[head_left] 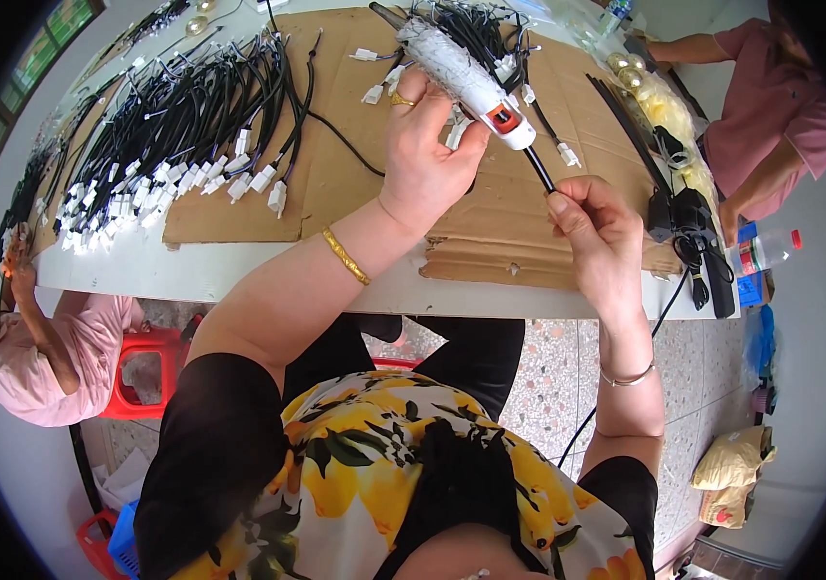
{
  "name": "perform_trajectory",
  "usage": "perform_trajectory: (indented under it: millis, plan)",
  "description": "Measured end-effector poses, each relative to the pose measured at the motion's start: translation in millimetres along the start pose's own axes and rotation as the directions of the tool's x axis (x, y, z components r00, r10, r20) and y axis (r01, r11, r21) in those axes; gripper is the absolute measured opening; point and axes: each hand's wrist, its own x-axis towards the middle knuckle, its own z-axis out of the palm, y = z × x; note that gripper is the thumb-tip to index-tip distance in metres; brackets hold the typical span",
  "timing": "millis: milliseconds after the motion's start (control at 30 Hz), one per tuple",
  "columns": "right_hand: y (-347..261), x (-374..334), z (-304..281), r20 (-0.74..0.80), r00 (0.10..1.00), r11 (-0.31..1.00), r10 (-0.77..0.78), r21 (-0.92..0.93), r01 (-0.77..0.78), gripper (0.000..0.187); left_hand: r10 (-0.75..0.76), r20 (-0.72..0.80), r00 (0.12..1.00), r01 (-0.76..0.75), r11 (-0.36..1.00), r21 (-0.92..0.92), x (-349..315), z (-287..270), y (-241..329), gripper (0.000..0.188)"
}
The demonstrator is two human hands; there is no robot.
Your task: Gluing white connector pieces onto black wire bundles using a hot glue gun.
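My left hand (427, 145) is closed around a white tool that looks like a glue gun (453, 66), with a tapered dark tip pointing to the far left, a scuffed or wrapped barrel and a red-orange part near its rear end. A straight black stick (540, 172) runs out of that rear end. My right hand (598, 232) pinches the stick between thumb and fingers. Whether the stick is rigid throughout I cannot tell. Beyond the tool lies a bunch of black cables (476, 27) with white connectors, partly hidden by the tool.
Many black cables with white connectors (157, 188) cover the left of the table on cardboard (335, 203). At right are long black rods (630, 135), black adapters (688, 213) and a bottle (766, 251). People sit left, by a red stool (147, 372), and right.
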Motion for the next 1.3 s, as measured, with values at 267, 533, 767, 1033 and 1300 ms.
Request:
perform_trajectory:
  millis: [267,533,767,1033,1300]
  plan:
    - [-1.1,-0.9,-0.2,0.153,0.973,0.937,0.172,0.280,-0.210,0.013,-0.098,0.003,0.995,0.097,0.986,-0.135,0.5,5.9,-0.6,0.026]
    - [4.4,23.0,-21.0,0.180,0.981,0.988,-0.071,-0.121,0.094,0.033,-0.548,0.330,0.769,0.628,0.548,-0.552,8.7,0.3,6.3,0.040]
    - [5.9,82.0,-6.5,0.185,0.964,0.978,-0.192,-0.040,0.203,0.055,-0.554,0.510,0.659,0.745,0.383,-0.547,31.2,28.0,9.2,0.031]
    - [67.6,113.4,4.6,0.086,0.985,0.898,0.150,0.405,-0.172,0.031,-0.535,0.471,0.702,0.687,0.684,-0.246,21.5,61.7,0.0,0.033]
    - [77.2,115.5,-22.5,-0.004,0.979,0.785,0.203,0.599,-0.160,0.024,-0.606,0.379,0.699,0.670,0.741,-0.050,60.0,-11.0,-45.1,0.020]
